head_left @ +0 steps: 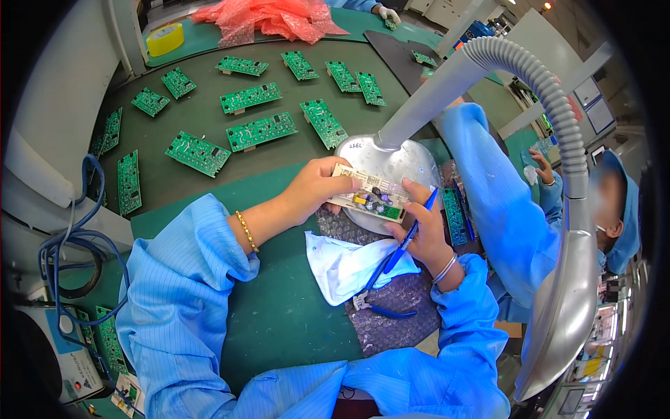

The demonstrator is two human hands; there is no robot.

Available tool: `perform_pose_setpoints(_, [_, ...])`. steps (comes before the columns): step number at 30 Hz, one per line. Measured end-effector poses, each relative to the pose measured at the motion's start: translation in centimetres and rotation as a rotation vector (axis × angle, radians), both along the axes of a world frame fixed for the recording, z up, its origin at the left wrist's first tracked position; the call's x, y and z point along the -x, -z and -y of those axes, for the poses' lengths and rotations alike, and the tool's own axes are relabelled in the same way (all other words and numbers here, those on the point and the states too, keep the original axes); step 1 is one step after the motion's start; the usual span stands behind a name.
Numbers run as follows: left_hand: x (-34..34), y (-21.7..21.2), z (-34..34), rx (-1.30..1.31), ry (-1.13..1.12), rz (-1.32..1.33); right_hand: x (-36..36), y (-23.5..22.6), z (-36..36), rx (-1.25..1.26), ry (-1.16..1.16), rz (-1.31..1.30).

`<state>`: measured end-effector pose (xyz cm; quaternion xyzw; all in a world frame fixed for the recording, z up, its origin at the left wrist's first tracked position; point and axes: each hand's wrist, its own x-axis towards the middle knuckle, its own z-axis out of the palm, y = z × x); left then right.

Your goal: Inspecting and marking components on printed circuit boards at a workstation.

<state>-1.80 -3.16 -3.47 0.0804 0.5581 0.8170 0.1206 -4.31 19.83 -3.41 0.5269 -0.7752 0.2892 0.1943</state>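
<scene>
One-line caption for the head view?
Left hand holds a circuit board under a lamp while right hand grips blue cutters.

A crumpled heap of pink bubble-wrap packaging [269,19] lies at the far edge of the green workbench [279,328]. A clear sheet of bubble wrap [394,318] lies flat at the bench's near right edge. A small white label with handwriting [355,145] sits on the grey lamp base near the bench's middle.
</scene>
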Motion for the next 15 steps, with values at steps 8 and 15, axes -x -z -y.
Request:
perform_pose_setpoints(8, [-0.5,0.3,0.1,0.063,0.121,-0.058,-0.9,-0.6,-0.5,-0.017,-0.002,-0.041])
perform_pose_setpoints(15, [-0.6,0.1,-0.1,0.031,0.121,-0.132,-0.7,0.0,-6.8,0.371,0.173,0.026])
